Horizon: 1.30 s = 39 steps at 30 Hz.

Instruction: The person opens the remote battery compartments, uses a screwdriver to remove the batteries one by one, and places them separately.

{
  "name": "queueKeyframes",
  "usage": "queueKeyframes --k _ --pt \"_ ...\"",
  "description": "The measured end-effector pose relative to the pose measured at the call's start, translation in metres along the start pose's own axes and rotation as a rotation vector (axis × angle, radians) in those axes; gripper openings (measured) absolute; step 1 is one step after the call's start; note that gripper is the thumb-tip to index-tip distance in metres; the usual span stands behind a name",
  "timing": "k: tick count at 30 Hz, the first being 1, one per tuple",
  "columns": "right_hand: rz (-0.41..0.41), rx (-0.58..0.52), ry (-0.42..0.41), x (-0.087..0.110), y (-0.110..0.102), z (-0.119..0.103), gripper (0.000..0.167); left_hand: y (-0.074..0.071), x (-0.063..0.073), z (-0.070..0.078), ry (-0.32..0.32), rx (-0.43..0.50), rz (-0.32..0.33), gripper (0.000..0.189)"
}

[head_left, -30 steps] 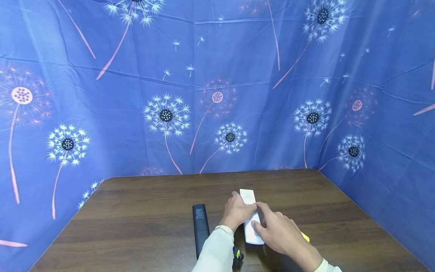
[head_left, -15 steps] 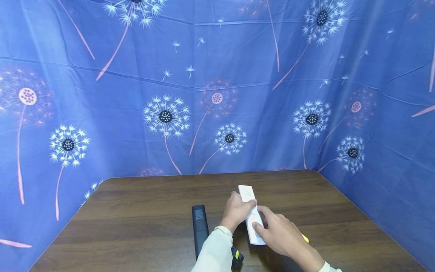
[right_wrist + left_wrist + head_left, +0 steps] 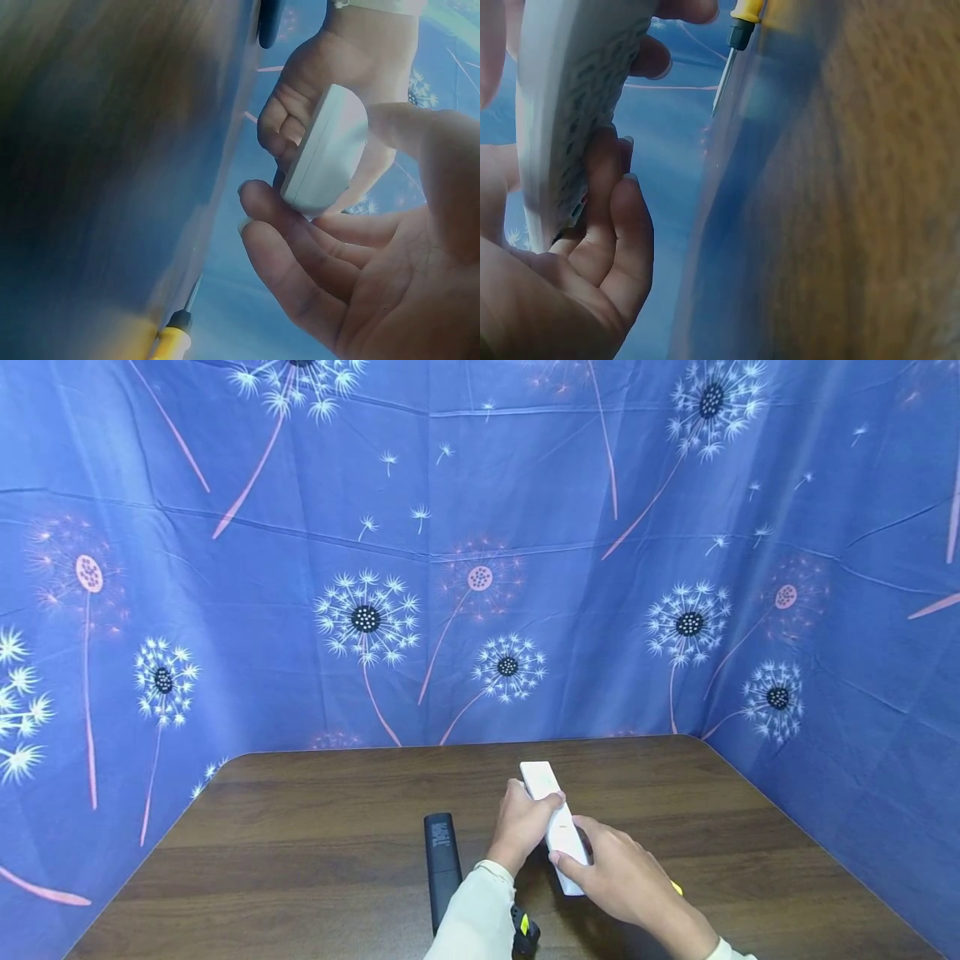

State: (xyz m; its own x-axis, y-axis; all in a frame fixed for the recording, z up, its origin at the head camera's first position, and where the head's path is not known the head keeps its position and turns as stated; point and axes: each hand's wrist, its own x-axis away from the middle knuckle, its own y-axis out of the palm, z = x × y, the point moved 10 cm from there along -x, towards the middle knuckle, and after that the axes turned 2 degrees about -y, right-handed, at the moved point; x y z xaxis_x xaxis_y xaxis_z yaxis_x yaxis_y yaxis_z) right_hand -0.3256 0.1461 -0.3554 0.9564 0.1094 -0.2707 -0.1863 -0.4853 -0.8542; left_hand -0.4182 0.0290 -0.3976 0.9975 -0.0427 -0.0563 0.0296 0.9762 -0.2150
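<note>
A white remote control [image 3: 564, 837] is held in both hands over the table, its smooth back upward. Its button side faces down, as the remote control [image 3: 551, 112] in the left wrist view shows. My left hand [image 3: 520, 823] grips its far part, thumb across the back and fingers curled underneath. Around the near part, my right hand [image 3: 628, 872] has its thumb on one side and its fingers on the other. In the right wrist view the rounded end of the remote control [image 3: 330, 154] sits between that thumb and fingers.
Left of the hands, a black remote control [image 3: 442, 860] lies back up on the wooden table [image 3: 300, 843]. A black and yellow object [image 3: 525, 930] is partly hidden by the left sleeve. Beyond the right hand lies a screwdriver [image 3: 744, 22] with a yellow handle. Blue dandelion-print cloth [image 3: 570, 568] hangs behind.
Both hands have shifted the white remote control slightly away and tilted its far end left and up. The grips stay much the same.
</note>
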Motion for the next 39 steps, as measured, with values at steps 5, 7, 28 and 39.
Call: queueKeyframes --k 5,7,28,39 --pt "0.009 -0.027 -0.009 0.0 0.0 -0.004 0.059 0.002 0.001 -0.001 -0.002 0.03 -0.013 0.064" --pt "0.007 -0.037 -0.01 0.001 0.0 -0.006 0.058 0.003 0.001 -0.002 -0.005 0.054 -0.02 0.06" --pt "0.005 -0.005 -0.063 0.002 0.003 -0.014 0.06 0.005 0.001 -0.013 -0.058 0.179 0.035 0.061" --pt "0.006 0.013 -0.117 0.009 0.002 -0.015 0.055 0.009 0.004 -0.013 -0.039 0.198 0.036 0.074"
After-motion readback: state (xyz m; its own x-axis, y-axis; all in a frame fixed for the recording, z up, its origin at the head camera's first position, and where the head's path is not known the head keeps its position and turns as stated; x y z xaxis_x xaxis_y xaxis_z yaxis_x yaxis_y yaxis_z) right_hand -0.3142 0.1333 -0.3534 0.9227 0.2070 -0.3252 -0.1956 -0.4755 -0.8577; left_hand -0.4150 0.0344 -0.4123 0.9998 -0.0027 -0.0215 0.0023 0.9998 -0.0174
